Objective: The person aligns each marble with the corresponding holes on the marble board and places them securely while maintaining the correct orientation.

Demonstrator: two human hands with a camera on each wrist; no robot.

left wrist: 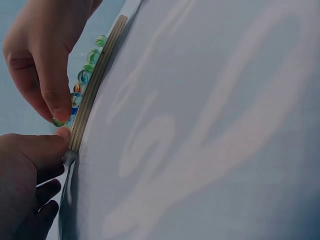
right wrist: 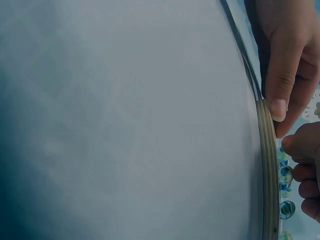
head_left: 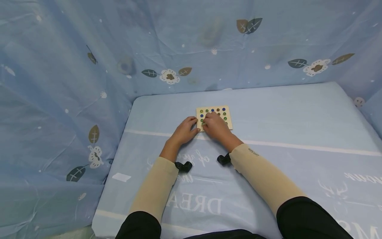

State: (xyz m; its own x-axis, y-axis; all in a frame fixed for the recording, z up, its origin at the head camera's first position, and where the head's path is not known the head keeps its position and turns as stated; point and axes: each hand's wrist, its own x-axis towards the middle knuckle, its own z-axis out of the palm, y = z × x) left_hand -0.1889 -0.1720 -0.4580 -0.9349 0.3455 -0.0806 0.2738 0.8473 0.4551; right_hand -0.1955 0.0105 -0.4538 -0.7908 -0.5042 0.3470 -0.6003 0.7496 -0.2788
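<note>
A light wooden board [head_left: 229, 116] lies flat on the cloth-covered table, with rows of coloured glass marbles [head_left: 223, 109] on its top. My left hand [head_left: 184, 130] rests at the board's left side, its thumb and a finger touching the edge near the front corner. Over the board's front left part, my right hand [head_left: 216, 126] pinches a green marble [left wrist: 57, 122] between thumb and fingertip, low against the top face. In the right wrist view the board's layered edge [right wrist: 270, 175] shows, and several marbles stand beyond it. The right hand hides some of the rows.
A pale blue cloth with printed lettering [head_left: 197, 203] covers the table [head_left: 283, 116]. Flowered blue curtains [head_left: 191, 43] rise behind and to the left. A white patch [head_left: 121, 177] lies at the left. Black wrist cameras [head_left: 183, 166] sit under both forearms.
</note>
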